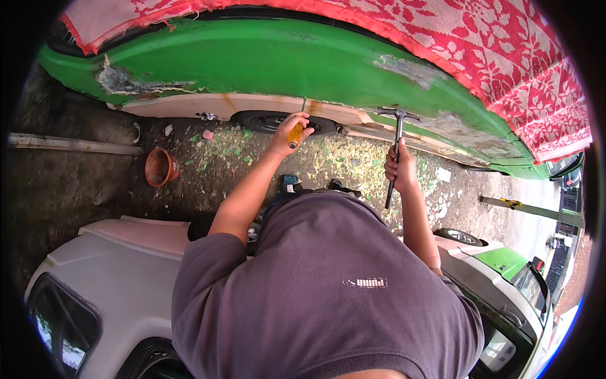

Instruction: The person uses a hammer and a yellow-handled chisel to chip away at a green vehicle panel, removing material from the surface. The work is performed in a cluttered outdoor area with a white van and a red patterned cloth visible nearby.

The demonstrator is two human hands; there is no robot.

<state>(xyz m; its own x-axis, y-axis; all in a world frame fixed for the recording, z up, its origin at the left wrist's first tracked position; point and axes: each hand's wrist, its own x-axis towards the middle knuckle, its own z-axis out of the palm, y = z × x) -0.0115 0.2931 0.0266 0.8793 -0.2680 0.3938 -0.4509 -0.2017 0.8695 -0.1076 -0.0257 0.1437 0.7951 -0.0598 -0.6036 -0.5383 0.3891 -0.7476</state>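
Note:
My left hand [287, 138] is closed around the yellow handle of a screwdriver [295, 134]. Its thin shaft points up to the lower edge of the green car body [252, 60]; whether the tip touches the panel I cannot tell. In my right hand [404, 165] is a dark metal hammer [398, 129], gripped partway along its handle. The hammer head is level with the car's lower side, to the right of the screwdriver. Rough, stripped patches mark the green paint, and a pale, rust-stained strip runs below it.
A red patterned cloth [505, 57] drapes over the green car. Behind its lower edge shows a wheel [262, 121]. An orange bucket [161, 168] stands on the ground at the left, near scattered paint flakes [341, 158]. A white-and-grey vehicle [126, 271] is close by.

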